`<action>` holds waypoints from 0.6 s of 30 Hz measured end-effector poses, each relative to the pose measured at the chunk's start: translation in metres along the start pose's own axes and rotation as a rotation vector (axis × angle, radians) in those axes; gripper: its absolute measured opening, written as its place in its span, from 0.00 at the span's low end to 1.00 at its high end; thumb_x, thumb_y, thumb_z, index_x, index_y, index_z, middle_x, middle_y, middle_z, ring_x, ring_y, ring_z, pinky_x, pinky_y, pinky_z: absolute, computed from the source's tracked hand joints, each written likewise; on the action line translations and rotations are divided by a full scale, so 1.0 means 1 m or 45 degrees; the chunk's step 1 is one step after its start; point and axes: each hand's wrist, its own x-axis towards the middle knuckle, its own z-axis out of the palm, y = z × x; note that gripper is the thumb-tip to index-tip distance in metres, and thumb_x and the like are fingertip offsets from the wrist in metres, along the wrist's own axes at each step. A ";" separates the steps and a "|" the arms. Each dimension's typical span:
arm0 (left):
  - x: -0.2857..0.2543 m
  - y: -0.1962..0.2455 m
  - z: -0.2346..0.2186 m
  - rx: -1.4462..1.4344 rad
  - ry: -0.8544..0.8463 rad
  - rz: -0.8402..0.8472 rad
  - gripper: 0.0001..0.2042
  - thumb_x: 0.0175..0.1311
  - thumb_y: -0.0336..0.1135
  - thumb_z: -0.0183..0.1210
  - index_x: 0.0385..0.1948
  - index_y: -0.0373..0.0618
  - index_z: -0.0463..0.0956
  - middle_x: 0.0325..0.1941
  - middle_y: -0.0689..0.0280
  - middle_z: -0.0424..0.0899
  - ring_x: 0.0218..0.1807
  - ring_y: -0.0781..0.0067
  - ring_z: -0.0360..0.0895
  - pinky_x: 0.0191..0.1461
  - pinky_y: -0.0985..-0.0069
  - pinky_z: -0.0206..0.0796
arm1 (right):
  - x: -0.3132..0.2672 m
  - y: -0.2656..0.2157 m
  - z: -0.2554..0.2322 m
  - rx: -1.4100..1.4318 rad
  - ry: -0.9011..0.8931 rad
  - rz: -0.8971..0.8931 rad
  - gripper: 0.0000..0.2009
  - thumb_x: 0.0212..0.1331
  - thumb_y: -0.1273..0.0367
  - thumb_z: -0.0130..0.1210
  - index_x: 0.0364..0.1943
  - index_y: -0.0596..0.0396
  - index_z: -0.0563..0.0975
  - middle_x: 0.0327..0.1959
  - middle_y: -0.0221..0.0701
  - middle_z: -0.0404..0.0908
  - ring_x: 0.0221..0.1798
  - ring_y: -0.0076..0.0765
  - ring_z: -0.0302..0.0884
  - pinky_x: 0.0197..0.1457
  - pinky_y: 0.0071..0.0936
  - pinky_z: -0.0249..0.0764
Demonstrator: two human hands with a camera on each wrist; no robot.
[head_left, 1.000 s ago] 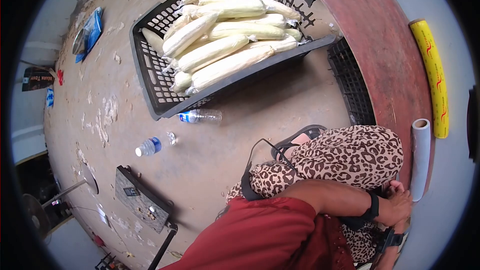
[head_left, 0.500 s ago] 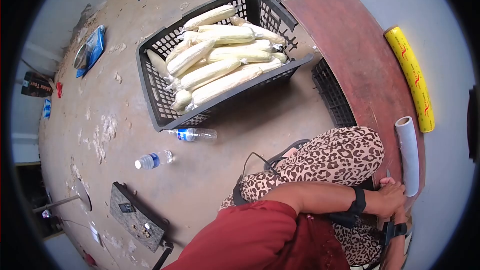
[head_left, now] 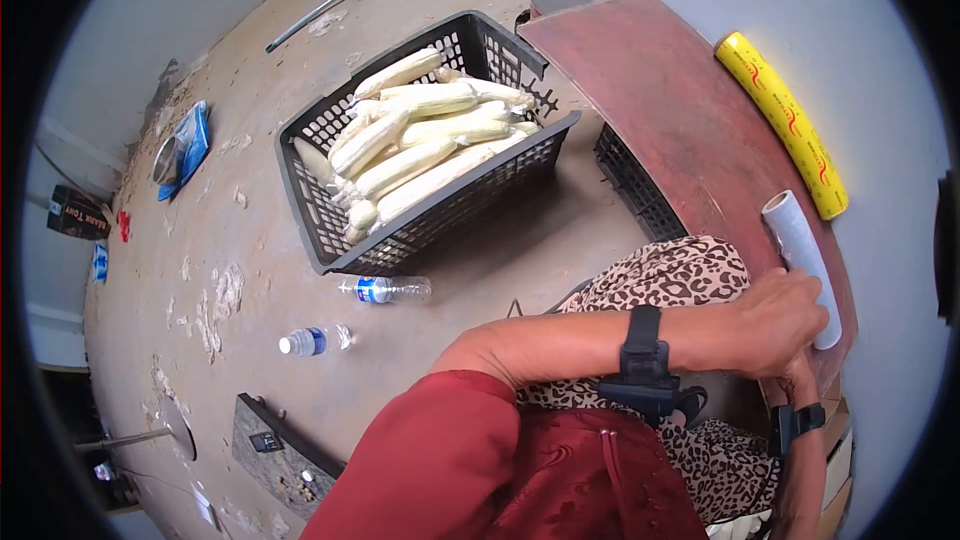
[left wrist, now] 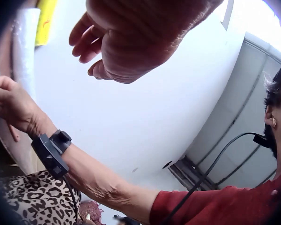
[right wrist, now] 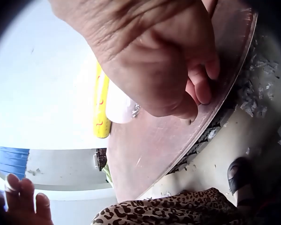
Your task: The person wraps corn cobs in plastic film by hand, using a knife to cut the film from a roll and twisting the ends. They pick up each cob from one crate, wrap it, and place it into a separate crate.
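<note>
In the head view my left hand (head_left: 785, 320) is raised over the near end of a white film roll (head_left: 805, 265) and overlaps its edge. In the left wrist view the fingers of that left hand (left wrist: 136, 42) are loosely bent with nothing between them. My right hand (head_left: 798, 372) is mostly hidden behind the left one. Its fingers are curled low beside the film roll in the left wrist view, where the right hand (left wrist: 14, 105) has a reddish-brown stick-like end (left wrist: 13, 132) below it. I cannot tell whether the right hand holds that.
A yellow wrapped roll (head_left: 785, 125) lies along the wall on the reddish board (head_left: 640, 90). A black crate (head_left: 440, 240) of film-wrapped corn cobs (head_left: 420, 130) stands on the floor. Plastic bottles (head_left: 395, 289) lie in front of it. A low dark bench (head_left: 275, 455) stands at lower left.
The head view has turned, so the crate and board sit lower and the board farther left. My left hand has lifted away from the right wrist, up toward the film roll.
</note>
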 end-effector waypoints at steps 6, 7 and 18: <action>-0.069 -0.036 -0.083 0.100 0.138 -0.415 0.09 0.62 0.35 0.59 0.29 0.37 0.75 0.30 0.57 0.76 0.33 0.60 0.74 0.37 0.67 0.67 | -0.004 -0.010 0.011 -0.059 -0.027 0.067 0.06 0.58 0.77 0.55 0.39 0.59 0.75 0.32 0.21 0.76 0.35 0.17 0.71 0.41 0.17 0.69; -0.087 -0.039 -0.095 0.138 0.174 -0.529 0.10 0.63 0.35 0.59 0.29 0.36 0.75 0.28 0.59 0.76 0.31 0.65 0.74 0.35 0.71 0.67 | -0.006 -0.014 0.012 -0.063 -0.040 0.062 0.06 0.58 0.77 0.55 0.39 0.59 0.75 0.32 0.21 0.75 0.35 0.17 0.71 0.41 0.17 0.69; -0.443 -0.020 -0.095 0.248 0.479 -1.883 0.12 0.60 0.38 0.60 0.26 0.37 0.77 0.21 0.63 0.78 0.25 0.75 0.75 0.30 0.73 0.67 | 0.022 -0.042 0.017 -0.334 -0.183 -0.322 0.05 0.57 0.79 0.54 0.37 0.60 0.74 0.30 0.22 0.72 0.34 0.18 0.68 0.39 0.17 0.68</action>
